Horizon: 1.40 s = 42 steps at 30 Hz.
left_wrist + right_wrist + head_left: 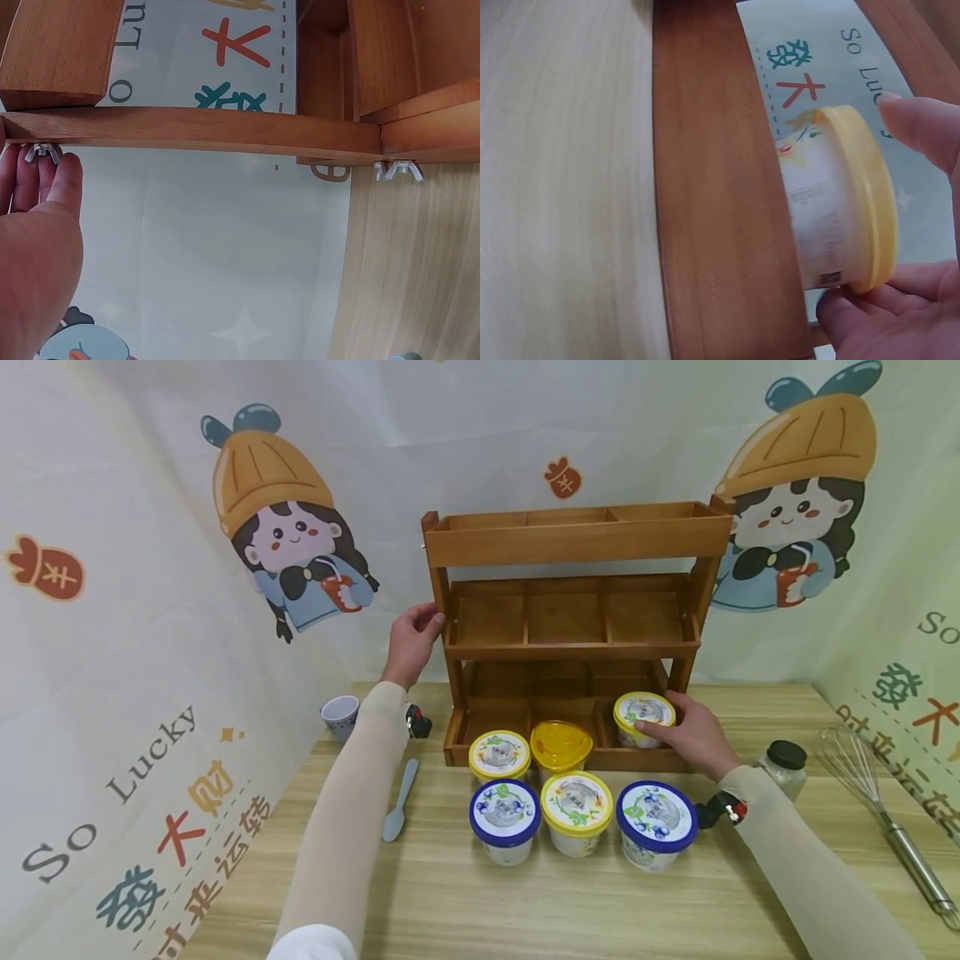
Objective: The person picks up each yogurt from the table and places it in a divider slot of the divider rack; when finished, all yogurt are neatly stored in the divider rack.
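A brown three-tier wooden rack (pixel 577 545) with divided compartments stands against the backdrop. My left hand (pixel 408 647) holds its left upright, with fingers beside a wing nut (pixel 43 152). At the rack's lower right, my right hand (pixel 697 735) grips a yellow-lidded tub (pixel 645 704) by its lid. The tub's base is hidden behind the front board (pixel 720 195), inside the bottom right compartment. Before the rack stand two more yellow-lidded tubs (pixel 576 802), two blue-lidded tubs (pixel 506 814) and a container with a translucent yellow lid (pixel 561 745).
A pale blue spoon (pixel 401 802) and a small patterned cup (pixel 341 714) are on the left of the wooden table (pixel 570 918). To the right are a black-capped jar (pixel 784 764), partly hidden by the right arm, and a metal whisk (pixel 885 814).
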Motion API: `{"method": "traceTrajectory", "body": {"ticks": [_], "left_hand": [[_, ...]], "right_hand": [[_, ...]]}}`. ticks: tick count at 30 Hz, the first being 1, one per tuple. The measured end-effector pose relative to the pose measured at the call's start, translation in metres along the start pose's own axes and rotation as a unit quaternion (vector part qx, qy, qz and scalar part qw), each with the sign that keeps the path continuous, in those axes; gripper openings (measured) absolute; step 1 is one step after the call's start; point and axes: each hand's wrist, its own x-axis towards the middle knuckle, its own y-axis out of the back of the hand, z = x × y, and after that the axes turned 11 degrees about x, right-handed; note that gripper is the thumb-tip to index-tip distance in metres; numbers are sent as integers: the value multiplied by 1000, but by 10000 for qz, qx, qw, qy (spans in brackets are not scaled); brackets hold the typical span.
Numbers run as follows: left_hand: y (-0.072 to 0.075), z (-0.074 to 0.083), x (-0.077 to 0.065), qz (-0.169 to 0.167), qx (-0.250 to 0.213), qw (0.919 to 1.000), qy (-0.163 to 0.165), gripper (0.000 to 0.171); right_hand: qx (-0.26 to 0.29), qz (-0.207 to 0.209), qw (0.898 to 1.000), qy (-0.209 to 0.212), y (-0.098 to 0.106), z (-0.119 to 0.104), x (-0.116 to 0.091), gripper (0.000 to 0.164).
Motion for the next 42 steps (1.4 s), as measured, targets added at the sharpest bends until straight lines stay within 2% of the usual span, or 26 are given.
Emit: {"method": "traceTrajectory", "body": {"ticks": [10, 20, 24, 29, 36, 42], "left_hand": [[0, -1, 0, -14, 44, 10000, -30, 43], [0, -2, -4, -103, 294, 9991, -271, 44], [0, -1, -3, -117, 273, 9989, -354, 45], [2, 0, -3, -111, 305, 9991, -277, 45], [3, 0, -1, -144, 294, 9992, -221, 44], [4, -2, 1, -160, 300, 9992, -226, 44]], "right_hand": [[243, 4, 9997, 98, 8, -8, -19, 99], [377, 75, 9986, 369, 11, -10, -45, 77], [410, 53, 9987, 308, 14, -10, -54, 78], [362, -66, 9991, 229, 16, -6, -63, 79], [161, -123, 9983, 552, 15, 4, -77, 69], [150, -343, 9951, 912, 16, 11, -89, 57]]}}
